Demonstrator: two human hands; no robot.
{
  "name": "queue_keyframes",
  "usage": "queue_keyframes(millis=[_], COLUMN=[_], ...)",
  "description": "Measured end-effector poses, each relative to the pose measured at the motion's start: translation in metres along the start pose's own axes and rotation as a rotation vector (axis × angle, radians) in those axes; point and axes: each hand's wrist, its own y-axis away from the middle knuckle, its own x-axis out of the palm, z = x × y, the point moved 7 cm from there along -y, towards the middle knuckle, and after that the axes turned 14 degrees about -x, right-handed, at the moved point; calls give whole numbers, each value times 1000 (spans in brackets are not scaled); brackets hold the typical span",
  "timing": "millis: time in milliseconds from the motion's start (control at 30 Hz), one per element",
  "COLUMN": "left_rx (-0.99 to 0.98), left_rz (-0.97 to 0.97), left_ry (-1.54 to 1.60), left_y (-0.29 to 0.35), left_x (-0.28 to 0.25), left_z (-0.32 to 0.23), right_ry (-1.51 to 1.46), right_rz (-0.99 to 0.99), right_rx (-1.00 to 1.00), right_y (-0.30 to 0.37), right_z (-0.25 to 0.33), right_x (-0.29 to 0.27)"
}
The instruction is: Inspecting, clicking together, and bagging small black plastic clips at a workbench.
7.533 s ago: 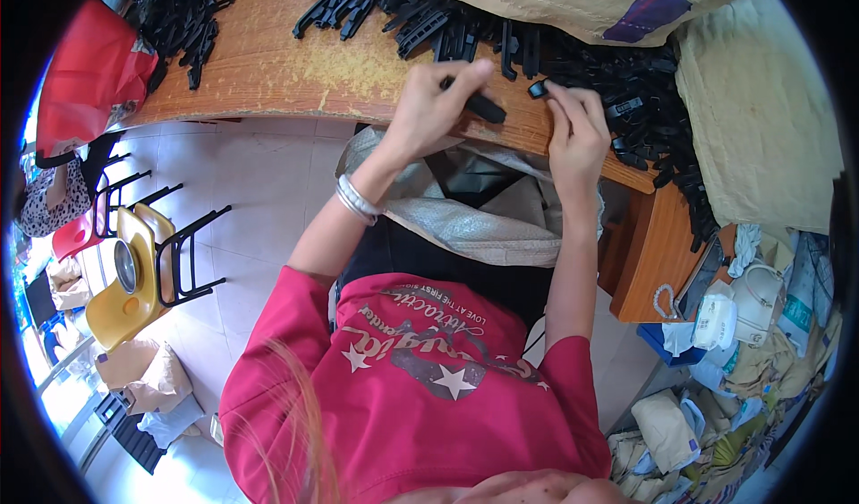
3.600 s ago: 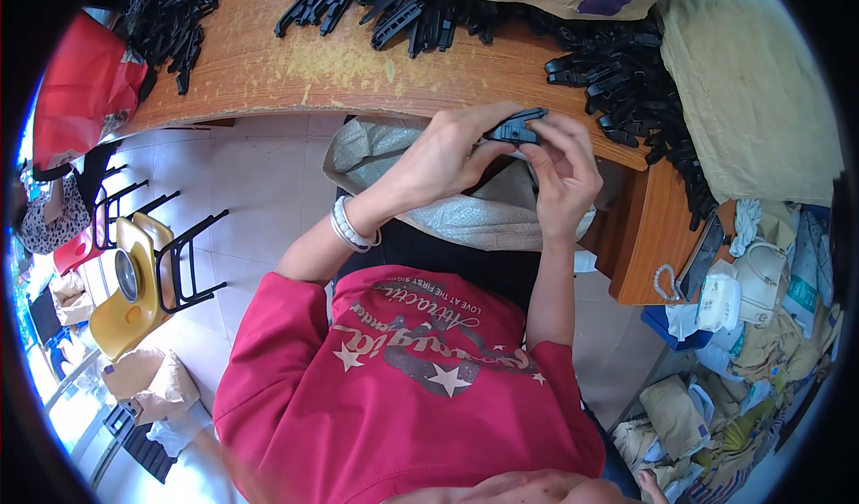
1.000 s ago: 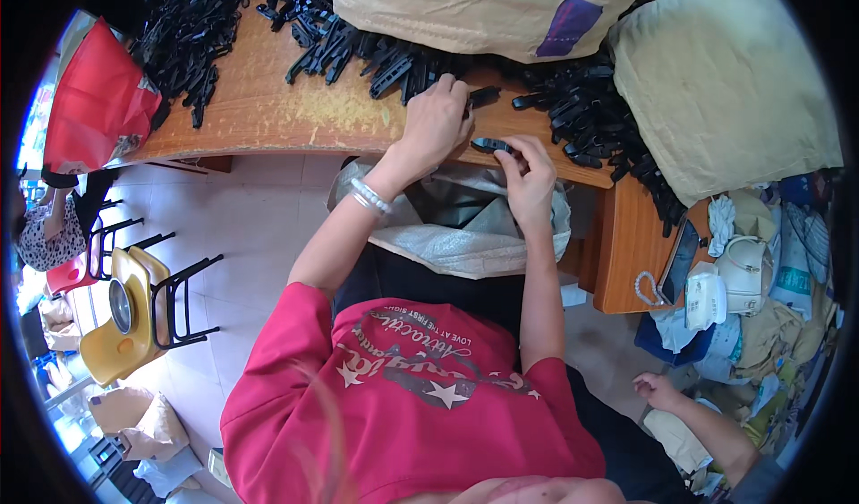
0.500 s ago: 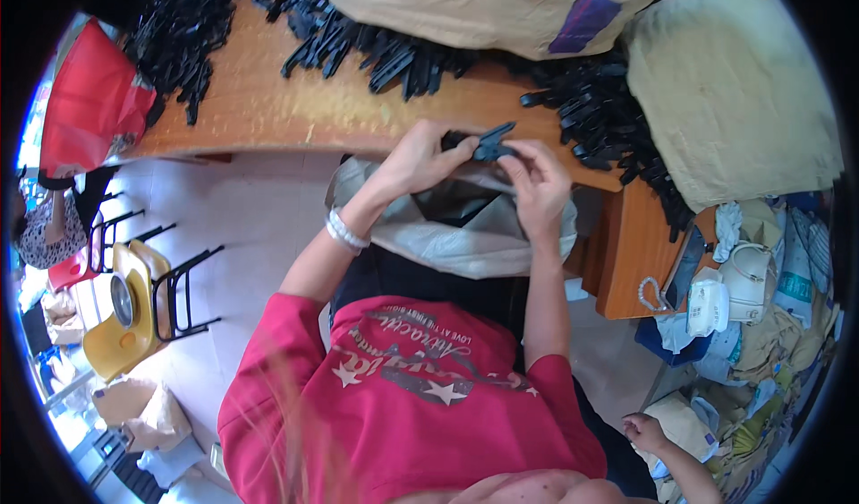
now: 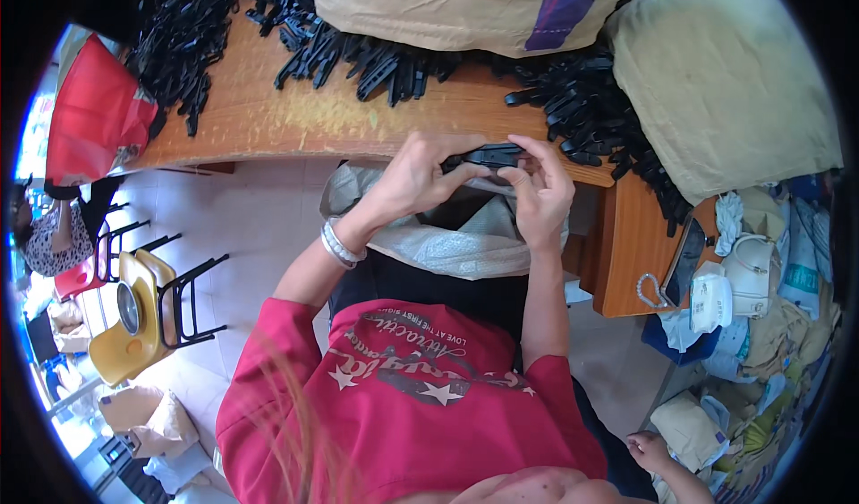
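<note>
A slim black plastic part point(image 5: 494, 155), shaped like a clip, is held level between my hands just off the table's front edge. My left hand point(image 5: 420, 175) pinches one end of it between thumb and fingers. On the other end close the thumb and forefinger of my right hand point(image 5: 542, 198). Below both hands a white woven sack point(image 5: 438, 246) gapes on my lap, its inside dark. Long heaps of similar black parts point(image 5: 394, 67) lie along the far side of the wooden table point(image 5: 259, 115), with more black parts point(image 5: 591, 115) to the right.
Big tan sacks, one at the back point(image 5: 429, 7) and one at the right point(image 5: 725, 92), stand beyond the parts. A red bag point(image 5: 100, 106) is at the left. A phone point(image 5: 686, 258) and white handbag point(image 5: 747, 276) lie right. Another person's hand point(image 5: 649, 450) shows lower right; yellow chairs point(image 5: 134, 325) stand left.
The black part has turned from sticking up at a slant with its pieces spread to lying level and compact between my fingers. My right forefinger has moved up over its end.
</note>
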Motion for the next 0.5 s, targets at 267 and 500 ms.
queue_keyframes(millis=[267, 500], left_rx=[-163, 224], left_rz=[100, 101], left_ry=[-92, -425], left_y=[33, 45], left_x=[26, 46], left_z=[61, 43], right_ry=[188, 913], right_rz=[364, 198], right_rx=[204, -368], right_y=[27, -33], right_z=[-35, -18], right_x=[6, 5])
